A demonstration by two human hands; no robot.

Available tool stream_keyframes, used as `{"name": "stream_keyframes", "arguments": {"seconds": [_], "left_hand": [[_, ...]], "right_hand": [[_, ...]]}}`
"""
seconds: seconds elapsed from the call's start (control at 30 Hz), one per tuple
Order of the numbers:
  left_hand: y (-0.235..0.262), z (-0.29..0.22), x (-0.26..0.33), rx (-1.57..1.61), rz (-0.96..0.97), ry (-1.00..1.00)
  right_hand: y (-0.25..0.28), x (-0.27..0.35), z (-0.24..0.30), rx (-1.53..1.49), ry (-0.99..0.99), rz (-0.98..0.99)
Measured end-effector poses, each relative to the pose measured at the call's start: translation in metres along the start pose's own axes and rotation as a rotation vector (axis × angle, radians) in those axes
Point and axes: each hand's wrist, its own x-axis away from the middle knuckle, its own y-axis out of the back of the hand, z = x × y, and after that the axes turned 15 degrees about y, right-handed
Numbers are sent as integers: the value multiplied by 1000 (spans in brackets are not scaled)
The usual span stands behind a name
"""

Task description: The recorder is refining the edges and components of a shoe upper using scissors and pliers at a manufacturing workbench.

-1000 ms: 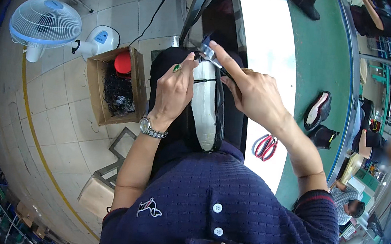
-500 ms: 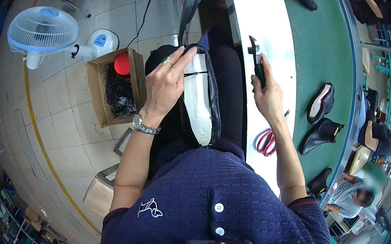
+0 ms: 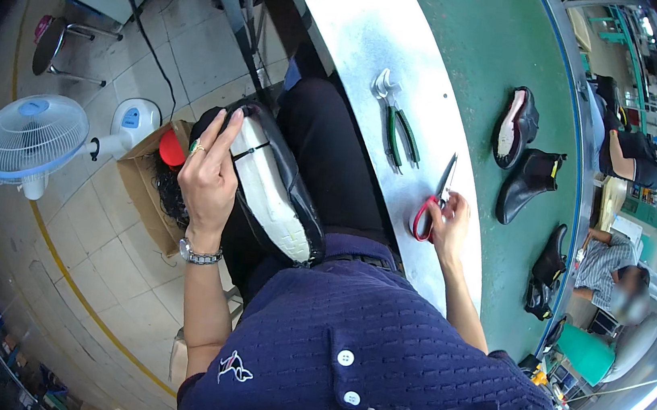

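In the head view, the left hand point(image 3: 211, 179) is stretched forward, its fingers laid straight over the upper rim of one black shoe point(image 3: 272, 186); the thumb is hidden, so whether a grip is closed cannot be told. The shoe is rested sole-up on the lap, its long axis slanted from far left to near right; toe and heel cannot be told apart. One pair of red-handled scissors point(image 3: 444, 191), blades directed away, is pinched by its handles in the right hand point(image 3: 454, 229), its forearm extended over the metal strip point(image 3: 342, 12). One green-handled pincer tool point(image 3: 391, 105) and at least four dark shoes point(image 3: 529, 189) are seen nearby.
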Motion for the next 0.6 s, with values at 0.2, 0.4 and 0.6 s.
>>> {"name": "stream_keyframes", "arguments": {"seconds": [0.2, 0.4, 0.6], "left_hand": [[1, 1, 2, 42, -51, -28], [10, 3, 23, 449, 51, 316], [5, 3, 38, 335, 3, 224]], "right_hand": [[-12, 38, -29, 52, -33, 50], [1, 34, -36, -119, -273, 137], [42, 0, 38, -980, -439, 292]]}}
